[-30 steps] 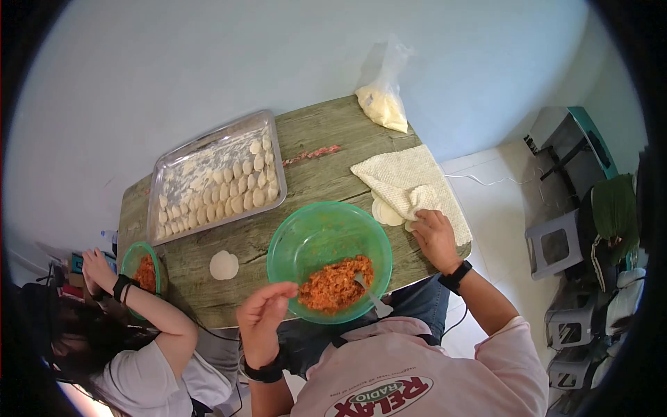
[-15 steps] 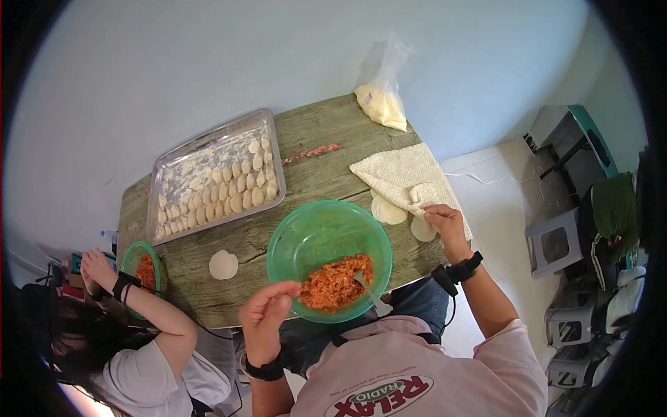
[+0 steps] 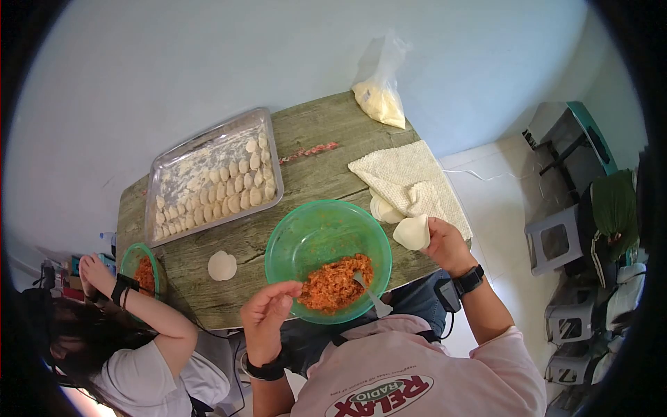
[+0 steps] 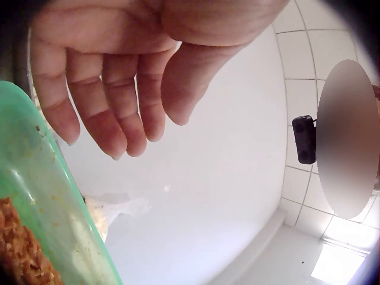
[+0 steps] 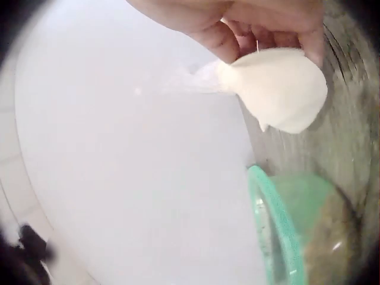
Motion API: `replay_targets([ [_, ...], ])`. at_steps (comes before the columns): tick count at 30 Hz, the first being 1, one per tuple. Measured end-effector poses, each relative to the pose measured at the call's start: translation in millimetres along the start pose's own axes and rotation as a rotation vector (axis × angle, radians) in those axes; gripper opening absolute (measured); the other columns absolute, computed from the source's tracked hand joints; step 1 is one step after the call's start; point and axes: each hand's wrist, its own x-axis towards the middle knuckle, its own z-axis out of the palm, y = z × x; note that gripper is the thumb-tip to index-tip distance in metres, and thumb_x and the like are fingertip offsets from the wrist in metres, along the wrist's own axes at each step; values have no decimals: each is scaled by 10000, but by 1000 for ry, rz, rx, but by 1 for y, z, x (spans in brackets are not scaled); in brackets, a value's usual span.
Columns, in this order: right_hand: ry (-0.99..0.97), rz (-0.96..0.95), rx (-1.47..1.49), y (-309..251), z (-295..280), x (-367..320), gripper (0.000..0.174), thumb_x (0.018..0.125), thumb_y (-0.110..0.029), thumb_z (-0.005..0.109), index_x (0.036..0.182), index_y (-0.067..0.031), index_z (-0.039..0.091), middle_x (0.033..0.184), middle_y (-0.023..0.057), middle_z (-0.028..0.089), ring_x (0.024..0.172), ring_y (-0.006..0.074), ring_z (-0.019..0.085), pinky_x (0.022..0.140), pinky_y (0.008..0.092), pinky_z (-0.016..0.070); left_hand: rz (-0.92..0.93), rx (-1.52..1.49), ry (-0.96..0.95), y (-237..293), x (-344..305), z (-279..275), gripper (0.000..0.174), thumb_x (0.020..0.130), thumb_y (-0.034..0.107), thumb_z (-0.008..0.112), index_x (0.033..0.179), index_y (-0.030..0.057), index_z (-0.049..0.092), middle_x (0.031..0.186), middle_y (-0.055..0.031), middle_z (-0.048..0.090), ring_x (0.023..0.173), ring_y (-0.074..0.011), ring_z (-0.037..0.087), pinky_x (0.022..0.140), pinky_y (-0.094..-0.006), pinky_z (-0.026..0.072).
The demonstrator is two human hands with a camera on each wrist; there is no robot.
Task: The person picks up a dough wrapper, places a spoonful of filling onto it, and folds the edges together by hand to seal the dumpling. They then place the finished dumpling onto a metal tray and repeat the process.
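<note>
My right hand (image 3: 448,245) pinches a round, pale dumpling wrapper (image 3: 413,233) by its edge, raised beside the green bowl. In the right wrist view the wrapper (image 5: 282,89) hangs slightly folded from thumb and fingers. Over the left rim of the green bowl (image 3: 292,236), my left hand (image 3: 264,323) hovers with relaxed, bent fingers and nothing in them; the left wrist view shows these fingers (image 4: 107,130) beside the bowl wall. Orange-red minced filling (image 3: 333,285) lies in the bowl with a metal spoon (image 3: 375,300) stuck in it. More wrappers (image 3: 384,208) peek from under a cream cloth (image 3: 431,174).
A metal tray (image 3: 278,174) of floured dumplings stands at the back left. A few wrappers (image 3: 222,265) lie left of the bowl. Another person (image 3: 139,361) sits at left by a smaller green bowl (image 3: 161,278). A plastic bag of flour-like powder (image 3: 381,104) stands at the far edge.
My right hand has drawn a wrapper out from the cloth's edge and lifted it left toward the bowl. The left hand has hardly moved.
</note>
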Motion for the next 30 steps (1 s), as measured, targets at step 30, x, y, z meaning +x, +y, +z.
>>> replay_targets([
  [30,264,-243,121,-10,43,-18,234,943,-185,492,1036,2,597,1007,69,633,838,96,586,772,254,463,-192,-298,-164,-14,2,23,405,902,236,561,1181,-54,512,1164,-182,573,1063,-251,570,943,-373,436],
])
